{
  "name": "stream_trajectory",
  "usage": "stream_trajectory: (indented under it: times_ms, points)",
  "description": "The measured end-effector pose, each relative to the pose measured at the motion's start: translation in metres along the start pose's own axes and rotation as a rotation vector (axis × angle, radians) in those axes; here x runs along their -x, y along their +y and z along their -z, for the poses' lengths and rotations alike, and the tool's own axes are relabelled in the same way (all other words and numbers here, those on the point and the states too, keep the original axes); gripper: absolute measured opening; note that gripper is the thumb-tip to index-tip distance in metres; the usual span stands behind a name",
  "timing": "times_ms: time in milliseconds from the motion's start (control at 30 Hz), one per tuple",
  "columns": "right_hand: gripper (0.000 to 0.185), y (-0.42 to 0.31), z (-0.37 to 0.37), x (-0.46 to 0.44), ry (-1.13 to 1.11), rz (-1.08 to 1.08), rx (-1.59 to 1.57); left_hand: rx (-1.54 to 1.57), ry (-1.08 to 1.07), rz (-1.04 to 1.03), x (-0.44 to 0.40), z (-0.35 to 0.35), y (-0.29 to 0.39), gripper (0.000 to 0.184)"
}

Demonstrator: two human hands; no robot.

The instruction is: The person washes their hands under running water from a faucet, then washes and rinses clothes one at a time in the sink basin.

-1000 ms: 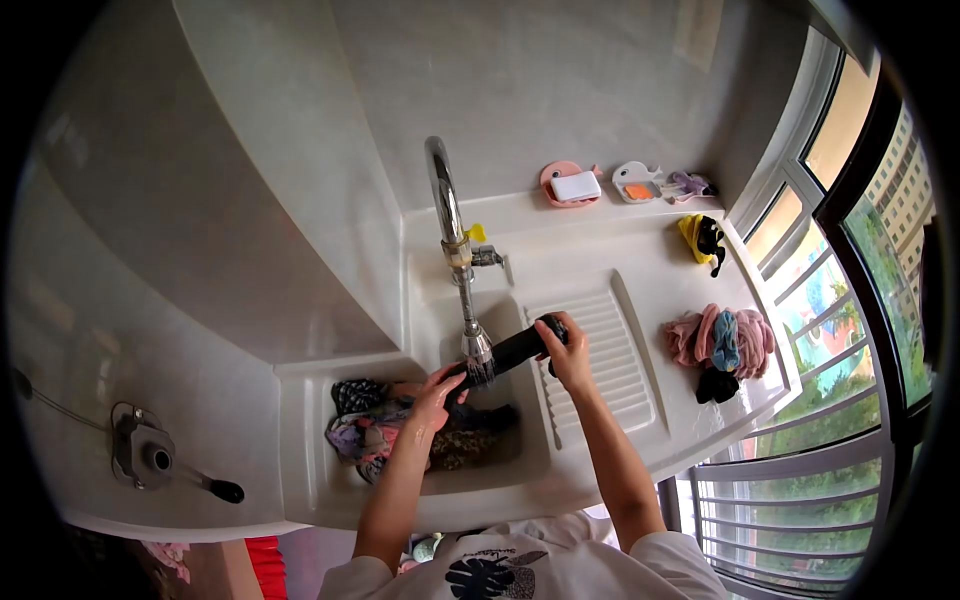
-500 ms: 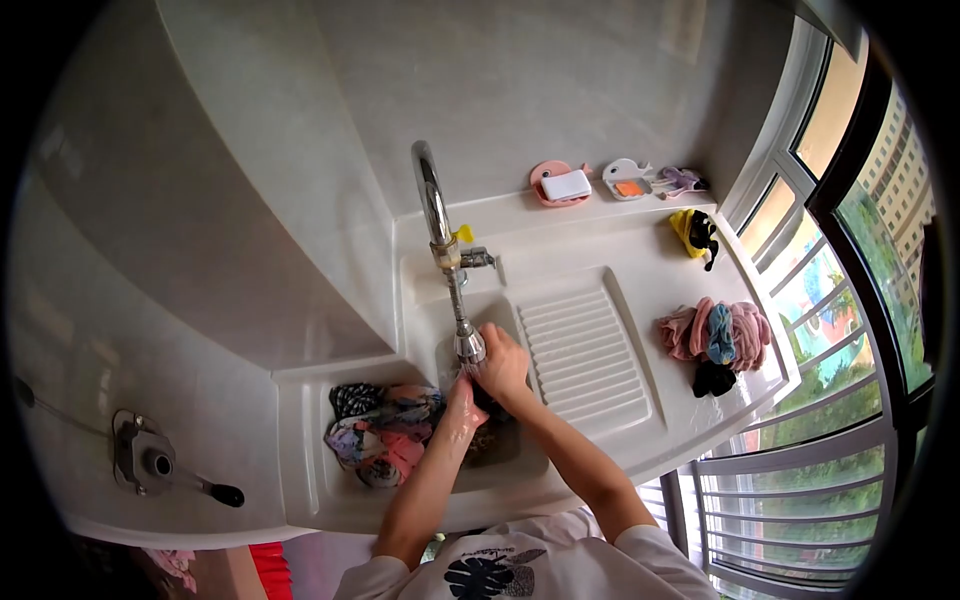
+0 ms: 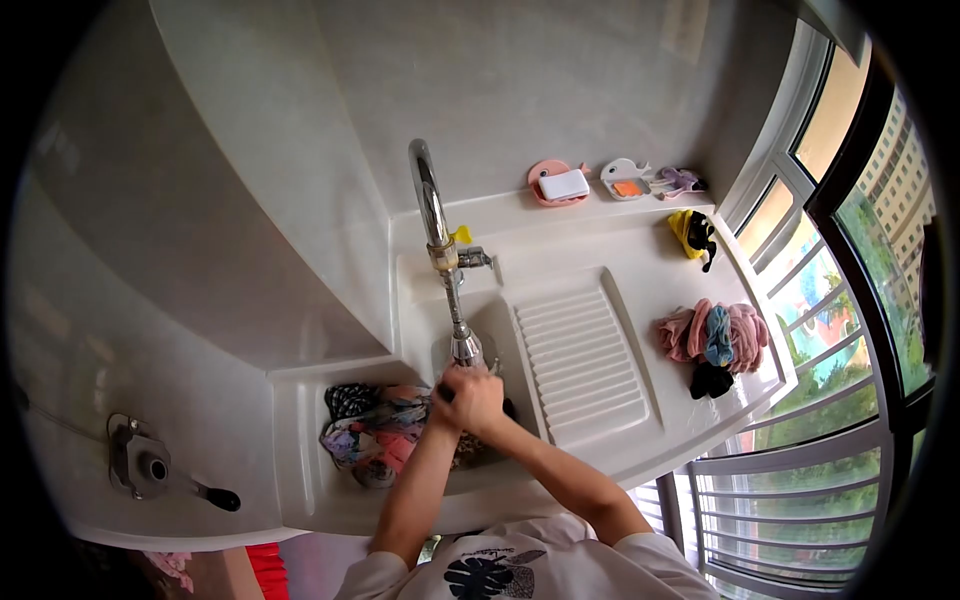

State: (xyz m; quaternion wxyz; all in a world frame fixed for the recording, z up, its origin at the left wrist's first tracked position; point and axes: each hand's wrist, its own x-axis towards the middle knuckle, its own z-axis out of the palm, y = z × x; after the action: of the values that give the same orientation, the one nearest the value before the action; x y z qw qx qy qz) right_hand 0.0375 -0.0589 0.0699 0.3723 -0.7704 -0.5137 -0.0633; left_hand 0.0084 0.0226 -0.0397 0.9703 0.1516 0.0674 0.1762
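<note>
My right hand (image 3: 476,399) and my left hand (image 3: 446,411) are pressed together under the faucet's spray head (image 3: 466,349). Both are closed around a dark cloth (image 3: 446,391), of which only small bits show between and beside the fingers. The right hand lies on top and covers most of the left hand's fingers. Below them in the sink basin (image 3: 420,290), a brown patterned cloth (image 3: 468,450) is partly visible. Left of my forearms lies a heap of mixed clothes (image 3: 375,430), with black-and-white, coral and grey-purple pieces.
A ribbed washboard (image 3: 580,360) is moulded into the counter on the right. Beyond it lie pink, blue and black rolled cloths (image 3: 735,335) and a yellow-and-black cloth (image 3: 690,233). Two soap dishes (image 3: 560,187) stand on the back ledge. A wall valve (image 3: 145,465) is at left.
Both hands have come slightly towards me and left, from right beside the spray head to just below it. The right hand has turned over the left.
</note>
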Motion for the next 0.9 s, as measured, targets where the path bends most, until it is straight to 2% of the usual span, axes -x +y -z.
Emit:
stream_trajectory:
  times_ms: [33,67,100,133,200,233,300,333,367,433,467,500,533,567,600,633,667,700,733,767,833,867,900]
  points:
    - [0.026,-0.009,0.009,0.004,-0.051,0.08,-0.118,0.019,-0.066,0.0,0.004,0.004,0.0,0.032]
    - [0.026,0.0,0.001,0.006,-0.047,0.051,-0.141,-0.001,-0.037,0.007,0.004,0.007,0.0,0.032]
    - [0.027,0.014,-0.006,0.008,-0.045,0.022,-0.166,-0.059,0.112,0.023,0.004,0.005,-0.004,0.033]
    - [0.029,0.026,0.001,-0.002,-0.101,-0.126,-0.074,-0.164,0.345,0.04,0.004,0.0,-0.007,0.033]
    - [0.026,0.061,0.012,-0.018,0.021,-0.199,-0.107,-0.396,0.604,0.134,-0.004,-0.014,-0.005,0.04]
    - [0.025,0.081,0.016,-0.026,0.12,-0.237,-0.032,-0.338,0.59,0.183,-0.002,-0.011,0.001,0.042]
    - [0.032,0.126,0.038,-0.024,0.119,-0.265,0.07,-0.356,0.397,0.027,0.011,-0.029,0.015,0.039]
    - [0.034,0.142,0.048,-0.019,0.166,-0.243,0.105,-0.5,0.381,0.056,0.015,-0.045,0.028,0.034]
    - [0.033,0.147,0.064,-0.017,0.054,-0.342,0.17,-0.496,0.382,0.053,0.015,-0.053,0.035,0.034]
    - [0.039,0.144,0.086,-0.011,0.103,-0.11,0.395,-0.765,0.249,0.203,0.012,-0.063,0.041,0.034]
    - [0.048,0.135,0.089,-0.011,0.077,-0.035,0.301,-0.747,0.229,0.087,0.006,-0.051,0.033,0.032]
    - [0.057,0.122,0.087,-0.012,0.047,0.037,0.206,-0.745,0.228,0.086,0.002,-0.055,0.028,0.032]
    - [0.071,0.114,0.081,-0.012,-0.095,0.1,-0.077,-0.781,0.178,0.085,-0.001,-0.062,0.025,0.031]
    - [0.078,0.101,0.072,-0.011,-0.254,0.063,-0.535,-0.818,0.129,0.085,-0.002,-0.069,0.022,0.03]
    - [0.081,0.093,0.063,-0.006,-0.326,0.014,-0.599,-0.935,0.076,-0.023,0.001,-0.085,0.021,0.028]
    - [0.085,0.088,0.057,-0.004,-0.397,-0.031,-0.663,-0.938,0.077,-0.025,0.002,-0.088,0.025,0.028]
    - [0.085,0.088,0.056,-0.005,-0.398,-0.025,-0.666,-1.101,0.104,-0.049,0.004,-0.089,0.031,0.028]
    - [0.072,0.086,0.055,-0.007,-0.521,-0.095,-0.353,-1.263,0.133,-0.075,0.008,-0.091,0.037,0.027]
    - [0.059,0.084,0.054,-0.009,-0.634,-0.162,-0.037,-1.508,0.105,-0.209,0.013,-0.093,0.042,0.025]
    - [0.059,0.089,0.048,-0.008,-0.637,-0.156,-0.04,-1.51,0.112,-0.211,0.018,-0.095,0.045,0.025]
    - [0.03,0.092,0.047,-0.012,-0.526,0.042,-0.087,-1.345,0.085,-0.232,0.026,-0.096,0.048,0.023]
    - [0.022,0.097,0.051,-0.017,-0.646,-0.063,-0.309,-1.343,0.087,-0.238,0.024,-0.084,0.048,0.023]
    - [0.022,0.092,0.059,-0.022,-0.651,-0.059,-0.308,-1.235,0.07,-0.161,0.02,-0.06,0.045,0.024]
